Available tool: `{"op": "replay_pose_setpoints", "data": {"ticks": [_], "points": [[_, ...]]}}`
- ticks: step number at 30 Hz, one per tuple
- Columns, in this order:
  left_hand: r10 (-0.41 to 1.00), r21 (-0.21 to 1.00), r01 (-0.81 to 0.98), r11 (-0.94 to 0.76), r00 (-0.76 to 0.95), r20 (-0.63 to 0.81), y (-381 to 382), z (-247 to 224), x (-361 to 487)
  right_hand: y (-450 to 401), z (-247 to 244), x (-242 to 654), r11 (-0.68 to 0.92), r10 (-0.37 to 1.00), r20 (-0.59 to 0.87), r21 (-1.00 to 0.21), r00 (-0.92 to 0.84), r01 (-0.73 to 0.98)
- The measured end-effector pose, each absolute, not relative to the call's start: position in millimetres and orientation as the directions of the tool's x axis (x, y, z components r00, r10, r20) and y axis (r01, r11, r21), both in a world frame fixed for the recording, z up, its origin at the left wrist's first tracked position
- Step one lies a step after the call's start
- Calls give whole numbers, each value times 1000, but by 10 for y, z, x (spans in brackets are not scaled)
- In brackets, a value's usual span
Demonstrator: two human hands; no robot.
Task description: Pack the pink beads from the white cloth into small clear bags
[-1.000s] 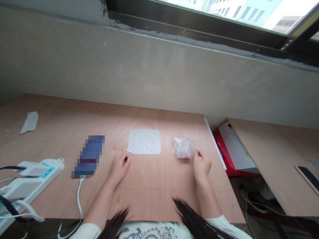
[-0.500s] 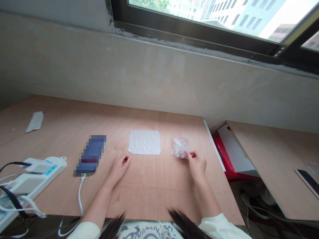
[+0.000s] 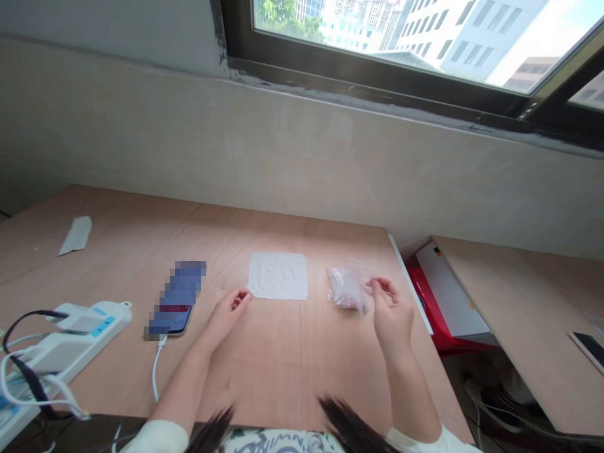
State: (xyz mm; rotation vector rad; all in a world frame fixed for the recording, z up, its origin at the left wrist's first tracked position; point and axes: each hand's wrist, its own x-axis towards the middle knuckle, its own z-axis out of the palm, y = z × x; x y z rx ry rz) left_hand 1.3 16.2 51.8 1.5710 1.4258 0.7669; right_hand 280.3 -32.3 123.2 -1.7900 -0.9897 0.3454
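Note:
A clear plastic bag with pale contents lies on the right part of the wooden desk. My right hand is pinched on one raised, see-through edge of it. Left of the bag, a white cloth or tissue lies flat. My left hand rests on the desk beside the lower left corner of this white sheet, its fingers curled. Whether anything is between those fingertips is too small to make out.
A phone on a white cable and a white power strip with plugs stand at the left. A paper scrap lies at the far left. Beyond a gap at the right is another desk.
My right hand has moved right and turned, drawing the bag's edge outward and up. The whole view has shifted slightly; my left hand stays near the white sheet's corner.

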Motion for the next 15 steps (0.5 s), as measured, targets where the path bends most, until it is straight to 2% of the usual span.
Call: {"op": "replay_pose_setpoints", "data": {"ticks": [3, 7, 11, 15], "points": [[975, 925, 378, -52, 221, -36, 210, 820, 155, -249, 1189, 2442, -55, 904, 130, -910, 408, 411], [907, 932, 332, -144, 422, -10, 226, 1049, 285, -149, 961, 2048, -14, 984, 37, -960, 176, 281], [871, 940, 317, -130, 489, -44, 175, 1088, 223, -69, 833, 1910, -100, 991, -75, -967, 114, 233], [866, 942, 328, -74, 490, -102, 151, 1087, 153, 9, 847, 1898, -77, 995, -55, -956, 85, 283]]}}
